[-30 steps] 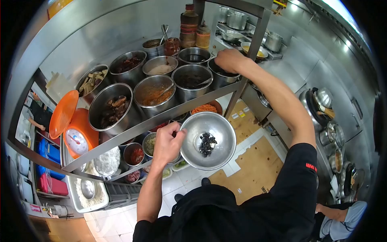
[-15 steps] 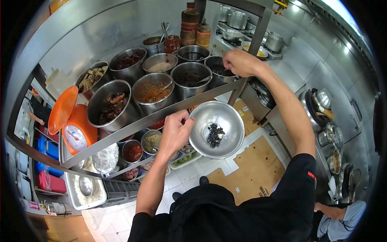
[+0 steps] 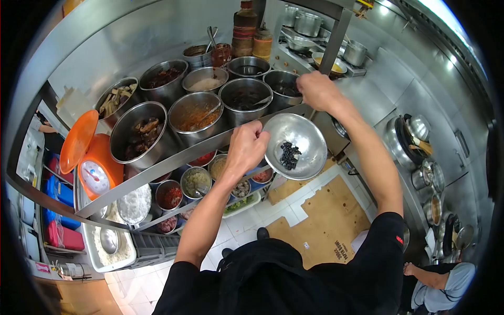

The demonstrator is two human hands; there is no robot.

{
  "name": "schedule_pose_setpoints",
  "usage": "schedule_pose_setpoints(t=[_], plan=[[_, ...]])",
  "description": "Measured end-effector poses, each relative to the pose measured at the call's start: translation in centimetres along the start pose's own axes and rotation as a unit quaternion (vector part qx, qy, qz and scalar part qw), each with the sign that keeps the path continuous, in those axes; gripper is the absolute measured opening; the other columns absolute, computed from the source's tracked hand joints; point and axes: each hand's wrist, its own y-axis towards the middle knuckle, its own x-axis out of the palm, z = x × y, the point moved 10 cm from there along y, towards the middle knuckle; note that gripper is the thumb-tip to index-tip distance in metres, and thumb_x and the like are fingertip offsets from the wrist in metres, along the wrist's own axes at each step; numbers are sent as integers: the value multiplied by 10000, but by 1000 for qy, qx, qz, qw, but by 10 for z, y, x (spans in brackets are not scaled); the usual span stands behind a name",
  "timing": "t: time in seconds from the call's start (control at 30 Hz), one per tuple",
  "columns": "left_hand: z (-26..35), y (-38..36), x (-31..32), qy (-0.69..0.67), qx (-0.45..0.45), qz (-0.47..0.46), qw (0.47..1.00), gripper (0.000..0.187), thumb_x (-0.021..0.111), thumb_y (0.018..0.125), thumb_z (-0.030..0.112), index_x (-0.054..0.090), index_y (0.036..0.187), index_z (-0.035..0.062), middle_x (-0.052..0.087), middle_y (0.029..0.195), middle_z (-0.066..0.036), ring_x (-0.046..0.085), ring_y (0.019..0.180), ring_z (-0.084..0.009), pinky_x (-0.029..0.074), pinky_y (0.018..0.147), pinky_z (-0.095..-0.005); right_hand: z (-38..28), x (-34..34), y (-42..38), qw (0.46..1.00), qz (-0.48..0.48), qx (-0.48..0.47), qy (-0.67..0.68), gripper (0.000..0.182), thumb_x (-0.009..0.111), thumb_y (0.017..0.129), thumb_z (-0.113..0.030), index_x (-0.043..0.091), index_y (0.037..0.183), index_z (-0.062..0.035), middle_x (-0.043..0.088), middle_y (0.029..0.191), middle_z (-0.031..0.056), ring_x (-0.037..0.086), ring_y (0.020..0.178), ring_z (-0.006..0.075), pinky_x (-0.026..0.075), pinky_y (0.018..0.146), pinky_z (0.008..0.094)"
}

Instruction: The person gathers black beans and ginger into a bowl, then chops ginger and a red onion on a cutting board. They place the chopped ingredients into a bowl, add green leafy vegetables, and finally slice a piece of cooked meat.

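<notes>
My left hand [image 3: 245, 148] grips the near-left rim of a shiny metal mixing bowl [image 3: 312, 135]. Several small black pieces [image 3: 290, 155], perhaps fermented black beans, lie in a heap inside it. My right hand [image 3: 318, 91] is closed at the right rim of a metal pot [image 3: 283, 101] with dark contents; whatever its fingers hold is hidden. Left of that pot stands another metal pot [image 3: 242, 116] of dark food with a spoon in it. A pot of orange-brown crumbly seasoning [image 3: 199, 119] follows, also with a spoon.
A metal shelf rail [image 3: 184, 158] runs below the pots. An orange scale [image 3: 97, 173] stands at the left. Lower down are small ingredient tins [image 3: 169, 196] and a white tub [image 3: 134, 251]. A person [image 3: 446, 283] is at lower right; stove pots [image 3: 308, 24] stand behind.
The bowl and my left hand have moved right and up, closer to the right pot. My right hand has drawn from over that pot to its right rim.
</notes>
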Motion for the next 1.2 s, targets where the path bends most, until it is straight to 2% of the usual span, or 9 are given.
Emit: schedule_pose_setpoints(t=[0.1,0.27,0.3,0.33,0.57,0.67,0.73,0.97,1.2], plan=[[-1,1,6,7,5,-4,1000,251,553,769,152,514,674,-77,495,593,-257,463,510,-333,417,560,-433,-20,7,2,992,-29,-58,-106,125,587,779,-50,661,859,11,666,893,227,637,921,392,520,777,475],[-10,0,1,-1,-11,1,1000,251,551,766,152,514,669,-77,495,598,-255,468,519,-337,420,569,-435,-7,-2,9,991,12,-124,54,111,558,785,-47,643,836,5,643,798,198,620,859,375,484,760,436],[-11,0,0,-8,-7,-2,1000,249,555,769,151,496,665,-67,463,577,-183,438,543,-232,399,554,-391,-7,-3,7,990,8,-129,54,111,558,785,-47,643,836,5,643,798,198,620,859,375,484,760,436],[-12,-1,0,-13,-2,-6,1000,249,560,772,150,478,662,-58,431,557,-111,407,566,-128,378,538,-348,-1,-8,5,992,14,-93,82,124,549,789,-41,644,846,14,649,837,203,624,888,376,480,791,438],[-4,8,7,-16,-13,-2,1000,257,559,775,159,477,653,-53,435,547,-104,417,560,-126,381,534,-353,21,-12,-2,989,46,-7,138,153,524,837,-47,642,893,32,655,861,215,627,868,383,474,790,434],[-6,12,11,-38,-28,14,999,255,539,771,158,511,672,-75,506,614,-275,524,544,-367,422,574,-447,18,-28,-19,984,75,-19,158,140,538,846,-59,632,891,34,650,839,212,625,821,375,476,763,424],[-1,13,8,-15,-7,32,999,253,549,782,147,486,646,-56,469,529,-135,446,503,-155,398,509,-378,16,-47,-43,978,84,-9,192,120,564,848,-65,622,887,32,640,822,201,622,784,361,482,727,404],[-7,6,7,-48,15,61,997,291,598,791,154,460,643,-55,435,520,-109,383,536,-117,365,498,-345,-22,-41,-144,963,185,-191,44,221,597,707,114,620,902,13,613,843,146,597,745,308,480,637,375],[-11,6,13,-66,4,49,997,303,606,808,156,455,639,-45,398,531,-83,355,565,-106,343,508,-334,-12,-64,-192,920,352,-171,-6,371,579,648,155,636,991,26,628,857,150,590,718,290,484,628,367]])
